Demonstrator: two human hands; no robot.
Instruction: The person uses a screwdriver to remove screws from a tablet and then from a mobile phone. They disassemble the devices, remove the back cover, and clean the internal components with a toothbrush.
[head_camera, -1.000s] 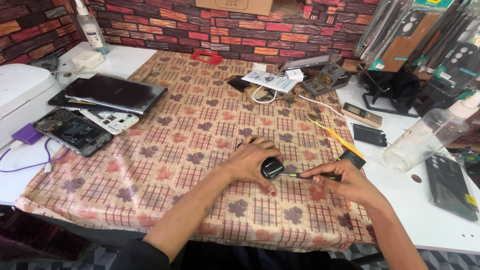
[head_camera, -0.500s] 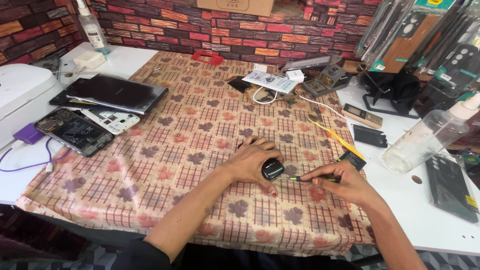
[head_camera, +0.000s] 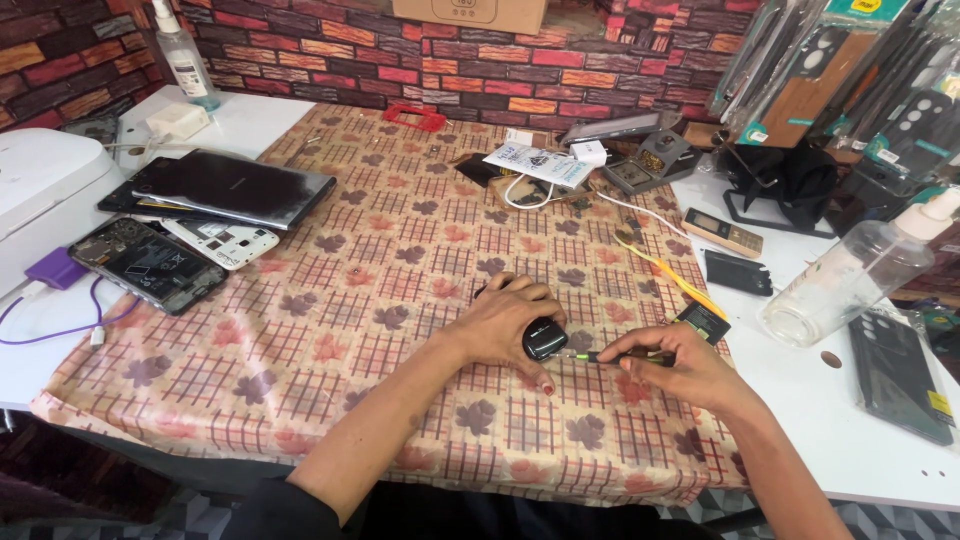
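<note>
The small black device (head_camera: 545, 338) is a rounded, glossy, pebble-shaped piece, dark all over with a faint sheen on its upper face; it lies on the checked, leaf-patterned cloth (head_camera: 330, 340) that covers the surface, near the front edge and right of the middle. The left hand (head_camera: 505, 322) lies over it from the left, its grip clamped on the device with the fingers curled around its far side and the thumb below. The right hand (head_camera: 680, 362) is just to the right, its grip closed on a thin dark tool (head_camera: 610, 356), whose tip touches the device's right edge. One device and one tool are in hand. Farther out there are two clear spray bottles: one (head_camera: 850, 275) tilted at the right on the white surface (head_camera: 850, 440), one (head_camera: 185, 55) upright at the far left by the brick wall. At the left lie one dark tablet (head_camera: 235, 185), one white phone back (head_camera: 225, 243) beneath it, and one opened phone (head_camera: 150, 265) showing its insides. One purple cable (head_camera: 60, 325) runs beside them. One yellow-handled tool (head_camera: 675, 275) lies past the right hand, and one red frame (head_camera: 415, 117) lies at the far edge of the cloth.
</note>
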